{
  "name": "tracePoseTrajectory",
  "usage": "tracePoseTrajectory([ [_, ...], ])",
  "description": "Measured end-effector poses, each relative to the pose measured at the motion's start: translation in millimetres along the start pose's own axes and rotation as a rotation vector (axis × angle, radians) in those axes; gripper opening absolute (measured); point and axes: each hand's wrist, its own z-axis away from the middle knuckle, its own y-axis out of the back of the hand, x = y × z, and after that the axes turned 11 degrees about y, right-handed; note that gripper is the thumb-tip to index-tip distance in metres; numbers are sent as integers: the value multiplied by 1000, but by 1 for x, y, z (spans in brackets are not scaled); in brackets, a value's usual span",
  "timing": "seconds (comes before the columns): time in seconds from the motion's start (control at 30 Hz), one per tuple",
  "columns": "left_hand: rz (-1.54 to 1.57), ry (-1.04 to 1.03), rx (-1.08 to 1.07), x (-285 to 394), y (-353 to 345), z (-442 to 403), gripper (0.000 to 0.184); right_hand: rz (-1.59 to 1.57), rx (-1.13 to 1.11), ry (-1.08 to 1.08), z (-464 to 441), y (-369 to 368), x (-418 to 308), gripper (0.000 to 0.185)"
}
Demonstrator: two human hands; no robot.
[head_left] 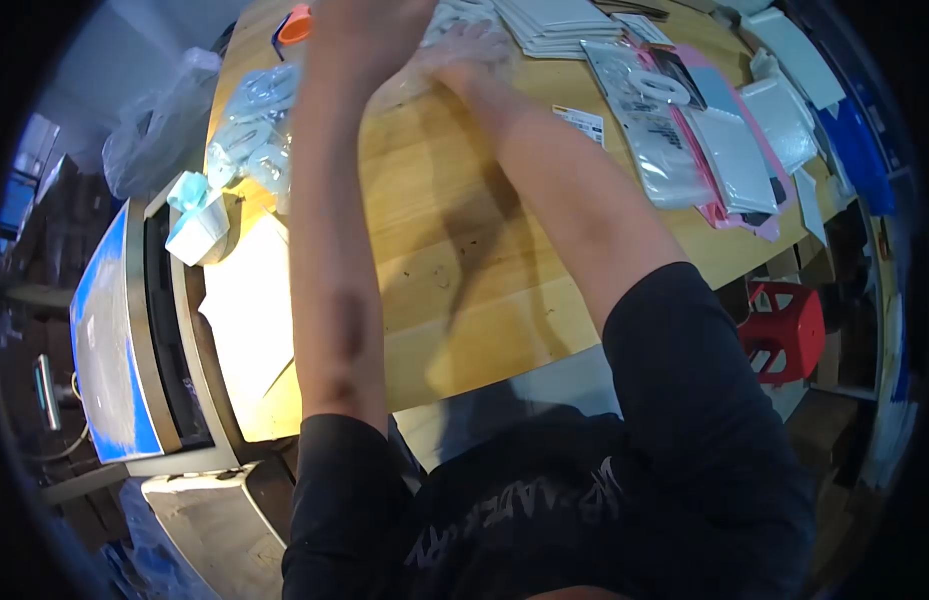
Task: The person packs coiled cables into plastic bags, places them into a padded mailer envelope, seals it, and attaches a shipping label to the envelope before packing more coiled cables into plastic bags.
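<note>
At the top edge, my left hand [374, 35] is partly cut off by the frame and its fingers are hidden. Right beside it lies a clear plastic bag [409, 85] with whitish contents that I cannot make out. My right hand [472, 45] is inside or under the clear plastic, and its fingers look spread out through the film. A stack of white flat packages [559, 25] sits just to the right of that hand. Nearer to my right forearm is a small printed label [580, 124].
On the left are bagged light-blue items [254, 130], an orange tape roll [296, 25] and a small white box [198, 232]. Clear and pink packaging bags [649, 135] lie on the table's [454, 290] right. A red stool [787, 333] stands beyond the right edge.
</note>
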Motion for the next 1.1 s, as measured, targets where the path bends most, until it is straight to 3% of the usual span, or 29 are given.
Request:
tracePoseTrajectory([
  [0.03,84,-32,2,20,8,6,26,0,2,-21,3,1,6,57],
  [0.07,273,-220,-40,35,17,16,26,-34,50,36,7,0,9,53],
  [0.1,177,-290,16,54,27,31,26,-68,99,96,9,-5,10,49],
  [0.13,102,-733,-120,2,76,2,28,-103,147,153,10,-9,9,47],
  [0.2,82,-692,-152,8,62,1,29,-35,221,441,0,-54,4,52],
  [0.27,0,-624,-193,39,55,34,32,4,10,530,32,-32,-7,58],
  [0.37,-138,-528,-248,46,99,59,37,-138,5,506,57,-4,-7,61],
  [0.43,-241,-452,-277,34,180,78,40,-219,-4,503,61,-1,-7,63],
  [0.5,-300,-413,-296,47,177,77,42,-199,95,416,60,-7,-5,67],
  [0.63,130,-297,-1031,91,149,81,17,-230,129,302,44,-12,-5,66],
  [0.7,38,-354,-804,112,106,105,26,-243,104,277,50,-8,-2,65],
  [0.83,29,-336,-868,120,90,100,27,-119,-20,448,67,30,9,59],
  [0.93,124,-193,-928,121,89,97,29,-163,-445,583,70,14,3,53],
  [0.97,150,-151,-945,122,89,97,29,-168,-475,598,72,0,-3,53],
  [1.07,224,-138,-1045,122,88,90,31,-609,-186,498,53,-20,-1,60],
  [1.1,255,-153,-1092,122,87,87,32,-599,-165,473,51,-17,5,60],
])
